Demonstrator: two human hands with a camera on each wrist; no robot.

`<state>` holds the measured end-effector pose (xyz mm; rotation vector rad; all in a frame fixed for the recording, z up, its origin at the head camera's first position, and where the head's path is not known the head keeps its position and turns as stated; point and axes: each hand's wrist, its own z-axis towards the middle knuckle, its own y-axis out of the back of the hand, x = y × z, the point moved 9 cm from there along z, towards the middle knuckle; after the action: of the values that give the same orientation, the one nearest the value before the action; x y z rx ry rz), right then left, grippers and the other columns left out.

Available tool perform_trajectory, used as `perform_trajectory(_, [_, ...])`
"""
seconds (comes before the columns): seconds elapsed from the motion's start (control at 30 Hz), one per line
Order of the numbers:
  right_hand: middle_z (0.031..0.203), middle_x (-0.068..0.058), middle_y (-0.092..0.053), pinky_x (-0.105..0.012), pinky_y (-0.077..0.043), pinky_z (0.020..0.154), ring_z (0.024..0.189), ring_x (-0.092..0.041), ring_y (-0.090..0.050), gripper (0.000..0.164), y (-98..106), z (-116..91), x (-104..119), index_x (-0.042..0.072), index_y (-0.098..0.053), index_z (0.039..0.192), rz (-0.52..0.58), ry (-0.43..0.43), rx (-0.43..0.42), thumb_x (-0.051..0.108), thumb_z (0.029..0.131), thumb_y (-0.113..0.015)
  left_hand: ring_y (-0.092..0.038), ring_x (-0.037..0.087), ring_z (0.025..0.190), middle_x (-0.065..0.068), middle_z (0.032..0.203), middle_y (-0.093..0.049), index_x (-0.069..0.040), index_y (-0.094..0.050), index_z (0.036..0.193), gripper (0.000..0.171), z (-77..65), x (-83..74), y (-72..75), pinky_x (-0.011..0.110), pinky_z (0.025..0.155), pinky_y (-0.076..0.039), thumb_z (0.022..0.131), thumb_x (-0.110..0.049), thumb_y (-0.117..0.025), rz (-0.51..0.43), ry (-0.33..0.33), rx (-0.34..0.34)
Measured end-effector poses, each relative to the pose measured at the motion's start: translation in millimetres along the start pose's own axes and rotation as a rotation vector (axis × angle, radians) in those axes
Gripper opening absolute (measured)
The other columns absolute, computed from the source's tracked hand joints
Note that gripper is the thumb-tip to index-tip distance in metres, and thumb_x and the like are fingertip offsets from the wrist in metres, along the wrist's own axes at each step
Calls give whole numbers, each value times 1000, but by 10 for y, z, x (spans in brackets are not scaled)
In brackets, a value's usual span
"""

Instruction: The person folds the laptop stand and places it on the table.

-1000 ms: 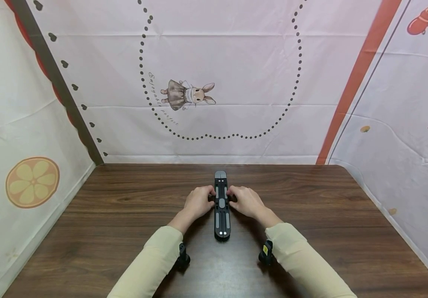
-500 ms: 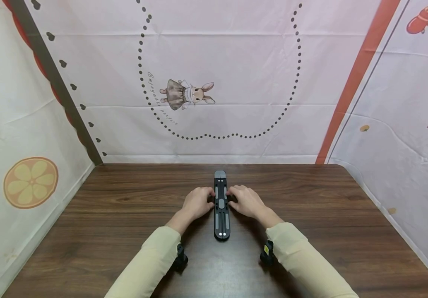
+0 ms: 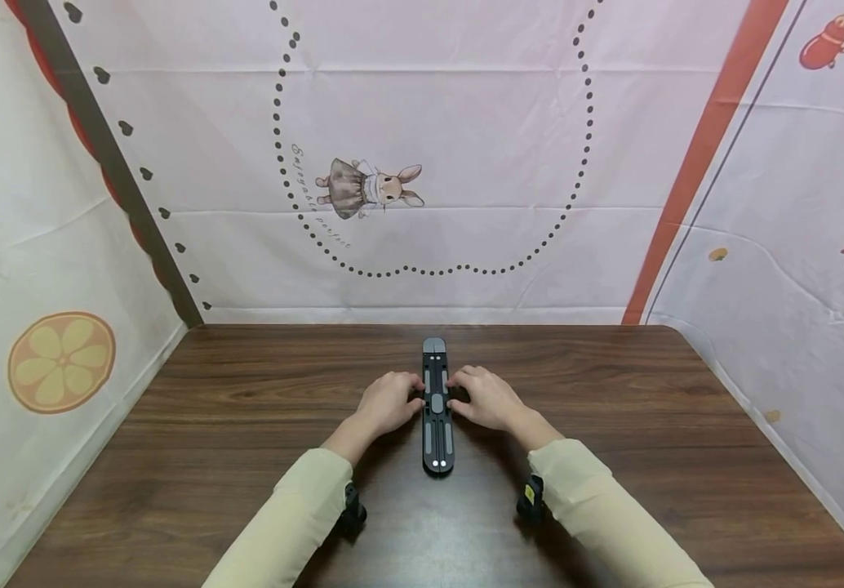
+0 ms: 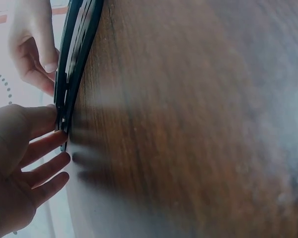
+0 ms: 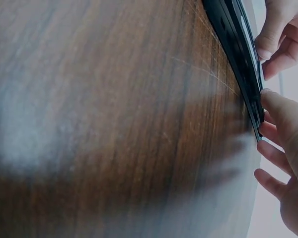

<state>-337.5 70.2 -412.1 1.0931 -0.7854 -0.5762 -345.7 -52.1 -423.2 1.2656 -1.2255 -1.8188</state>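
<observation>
A long, narrow black folding laptop stand (image 3: 437, 445) with grey pads lies lengthwise on the table, pointing away from me. My left hand (image 3: 390, 402) touches its left side near the middle, thumb and forefinger spread a little apart along the edge. On the opposite side my right hand (image 3: 490, 398) touches the stand likewise. In the left wrist view, the fingers (image 4: 44, 171) reach fairly straight toward the stand's edge (image 4: 64, 99). The right wrist view has the thumb (image 5: 269, 99) against the stand (image 5: 243, 74), with some fingertips partly hidden behind it.
The dark wooden table (image 3: 246, 384) extends on both sides of the stand. Printed white cloth (image 3: 481, 163) hangs behind the table and along its sides. A small black wrist camera sits under each cuff, the left one (image 3: 352, 510) and the right one (image 3: 530, 496).
Dark parts sticking out from the stand's sides between thumb and fingers a second ago no longer show. Both hands stay beside the stand, with slight shifts; the stand keeps its place.
</observation>
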Motion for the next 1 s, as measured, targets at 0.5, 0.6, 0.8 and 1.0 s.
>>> perform_trajectory(0.5, [117, -10, -59, -43, -47, 85, 104, -26, -57, 41, 54, -67, 100, 5, -58, 120, -63, 81, 54, 28, 86, -64, -56, 22, 104, 5, 115, -61, -12, -61, 114, 34, -75, -95, 30, 38, 90, -45, 85, -28, -65, 144, -144, 37])
perform_trajectory(0.6, [117, -8, -59, -43, -47, 84, 104, -25, -57, 40, 65, -75, 117, 7, -58, 120, -68, 91, 63, 27, 87, -63, -55, 21, 105, 4, 115, -60, -13, -61, 114, 33, -94, -112, 66, 38, 90, -45, 85, -27, -65, 180, -163, 25])
perform_trajectory(0.8, [113, -5, -61, -41, -48, 84, 102, -23, -58, 36, 132, -102, 168, 10, -60, 118, -90, 128, 63, 28, 87, -62, -54, 22, 106, 4, 117, -58, -14, -61, 115, 32, -142, -136, 157, 38, 90, -45, 85, -26, -64, 243, -182, 3])
perform_trajectory(1.0, [110, -2, -62, -41, -48, 82, 100, -22, -59, 33, 217, -152, 216, 13, -61, 116, -115, 168, 42, 30, 88, -61, -54, 23, 106, 5, 117, -58, -13, -60, 115, 33, -229, -145, 254, 39, 90, -45, 85, -26, -65, 292, -223, -43])
